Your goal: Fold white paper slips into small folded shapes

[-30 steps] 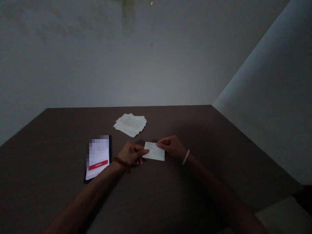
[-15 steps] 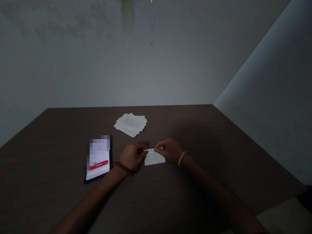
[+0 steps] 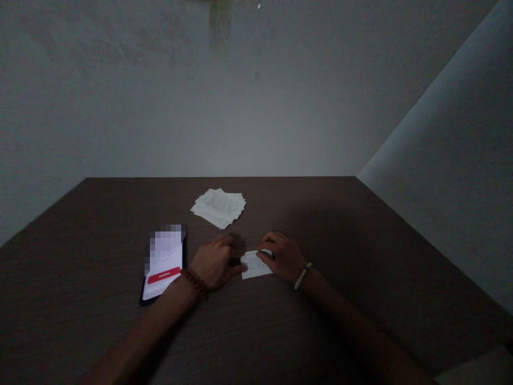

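A small white paper slip [image 3: 254, 266] with printed lines lies folded on the dark wooden table [image 3: 340, 240]. My left hand [image 3: 214, 262], a brown bead bracelet on its wrist, pinches the slip's left edge with curled fingers. My right hand [image 3: 282, 256], wearing a pale bead bracelet, presses bent fingers down on the slip's right part and covers some of it. Both hands rest low on the tabletop.
A loose stack of similar printed slips [image 3: 219, 207] lies farther back on the table. A phone [image 3: 164, 263] with a lit screen and a red bar lies left of my left hand. Grey walls close the table at the back and right.
The slip was held up between both hands; it has since been brought down onto the table and looks smaller, folded over. Both hands lowered and now press on it.
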`<action>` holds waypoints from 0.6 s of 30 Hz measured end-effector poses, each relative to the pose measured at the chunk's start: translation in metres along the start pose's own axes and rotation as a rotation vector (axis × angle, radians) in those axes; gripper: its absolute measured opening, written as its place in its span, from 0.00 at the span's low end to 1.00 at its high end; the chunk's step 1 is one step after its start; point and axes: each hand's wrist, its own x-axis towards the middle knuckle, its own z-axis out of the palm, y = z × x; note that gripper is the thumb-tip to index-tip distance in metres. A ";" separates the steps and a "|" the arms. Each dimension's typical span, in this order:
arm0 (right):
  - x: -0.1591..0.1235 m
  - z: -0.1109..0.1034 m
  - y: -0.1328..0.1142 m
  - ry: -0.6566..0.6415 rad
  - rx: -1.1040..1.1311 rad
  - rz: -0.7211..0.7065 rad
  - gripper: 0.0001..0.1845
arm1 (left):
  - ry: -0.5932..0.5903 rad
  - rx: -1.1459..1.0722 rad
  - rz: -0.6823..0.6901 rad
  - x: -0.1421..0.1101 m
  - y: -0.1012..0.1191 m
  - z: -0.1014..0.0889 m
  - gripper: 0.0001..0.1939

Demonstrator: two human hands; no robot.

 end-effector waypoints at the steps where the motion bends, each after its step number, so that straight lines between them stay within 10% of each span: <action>1: 0.000 0.000 0.000 -0.001 -0.009 -0.018 0.07 | -0.005 0.007 0.000 0.000 0.000 0.000 0.17; 18: -0.002 0.002 -0.004 -0.016 -0.172 -0.136 0.09 | -0.031 0.164 0.080 -0.002 0.008 -0.010 0.17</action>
